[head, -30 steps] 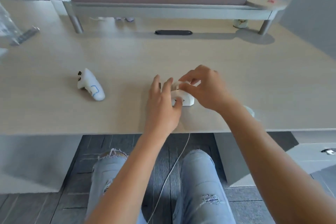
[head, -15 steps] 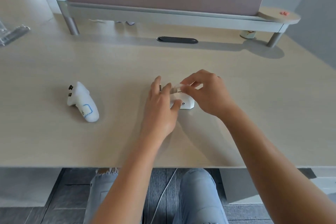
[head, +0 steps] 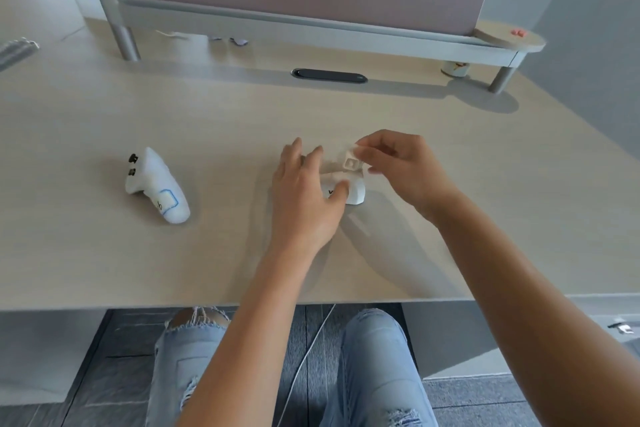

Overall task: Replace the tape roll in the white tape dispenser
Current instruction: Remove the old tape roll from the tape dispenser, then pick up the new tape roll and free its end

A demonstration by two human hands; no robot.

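A small white tape dispenser (head: 355, 193) sits on the light wooden desk (head: 450, 218) near the middle. My left hand (head: 304, 198) holds its left side, thumb pressed on the front face. My right hand (head: 403, 166) pinches a small white part (head: 351, 160) just above the dispenser's top, tilted up. I cannot tell whether that part is a lid or a tape core. Any tape roll inside is hidden by my fingers.
A second white dispenser-like device (head: 156, 184) with a blue outline lies to the left. A monitor riser (head: 311, 24) spans the back of the desk, with a dark cable slot (head: 329, 75) in front of it and a small jar (head: 455, 69) under its right end.
My right hand has lifted the small white part up off the dispenser's top. My left hand stays on the dispenser. The camera has tilted further over the desk.
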